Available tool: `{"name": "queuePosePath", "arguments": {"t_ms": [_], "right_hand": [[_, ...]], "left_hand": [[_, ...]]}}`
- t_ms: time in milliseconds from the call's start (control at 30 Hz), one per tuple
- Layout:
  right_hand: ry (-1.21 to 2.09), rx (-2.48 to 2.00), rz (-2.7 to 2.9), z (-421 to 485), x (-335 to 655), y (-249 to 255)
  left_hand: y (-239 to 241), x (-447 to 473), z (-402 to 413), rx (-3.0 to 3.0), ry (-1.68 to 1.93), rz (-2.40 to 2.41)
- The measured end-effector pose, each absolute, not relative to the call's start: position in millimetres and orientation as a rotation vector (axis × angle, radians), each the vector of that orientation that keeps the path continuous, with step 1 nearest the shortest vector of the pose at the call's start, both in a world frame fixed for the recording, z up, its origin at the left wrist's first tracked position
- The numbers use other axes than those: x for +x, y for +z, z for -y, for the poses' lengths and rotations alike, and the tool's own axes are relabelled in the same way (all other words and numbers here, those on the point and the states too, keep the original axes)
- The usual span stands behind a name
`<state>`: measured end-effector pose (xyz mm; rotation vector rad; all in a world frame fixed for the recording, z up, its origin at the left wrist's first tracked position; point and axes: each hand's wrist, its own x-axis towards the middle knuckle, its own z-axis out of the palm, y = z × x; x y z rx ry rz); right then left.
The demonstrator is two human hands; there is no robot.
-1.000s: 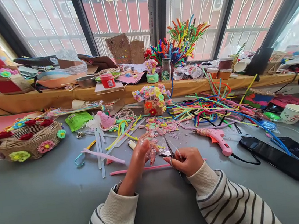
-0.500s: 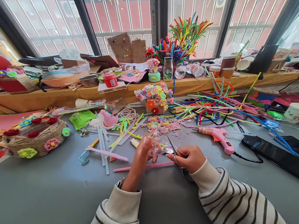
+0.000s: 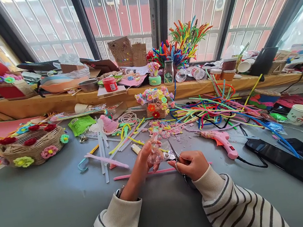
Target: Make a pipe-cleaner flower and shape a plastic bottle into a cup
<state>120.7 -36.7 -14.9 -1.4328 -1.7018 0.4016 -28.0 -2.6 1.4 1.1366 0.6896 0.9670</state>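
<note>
Crumpled clear plastic, seemingly a small bag [image 3: 155, 155], is pinched in my left hand [image 3: 141, 163] above the grey table. My right hand [image 3: 194, 164] is closed around a pair of scissors [image 3: 173, 148], its blades pointing up and away beside the plastic. Whether the blades touch the plastic I cannot tell. Under both hands a pink pipe cleaner [image 3: 123, 177] lies across the table. Just beyond my left hand are a lighter [image 3: 135, 148] and several translucent glue sticks [image 3: 103, 158]. Small pink and yellow scraps [image 3: 160, 128] are scattered farther back.
A pink glue gun [image 3: 221, 141] lies to the right, its cord running towards a black phone [image 3: 284, 162]. Pipe cleaners [image 3: 210, 109] are heaped behind it. At the left stands a twine basket [image 3: 36, 146] with crocheted flowers. Paper cups [image 3: 302, 114] stand at the far right.
The view has shifted slightly. My left hand still grips the plastic and my right hand the scissors, with both in nearly the same place over the table.
</note>
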Motion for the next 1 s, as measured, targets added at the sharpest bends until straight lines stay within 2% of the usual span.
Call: {"name": "queuePosePath", "arguments": {"t_ms": [400,767,1000], "right_hand": [[0.285,-1.499,1.732,35.2,120.1,-16.6],[0.497,-1.471,1.736,37.4,119.5,-16.4],[0.421,-1.502,1.765,35.2,122.9,-17.8]], "left_hand": [[9.7,-22.3,9.8,1.105,1.123,-0.625],[9.4,-22.1,11.9,1.204,1.155,-0.653],[8.4,-22.2,11.3,1.188,1.109,-0.638]]}}
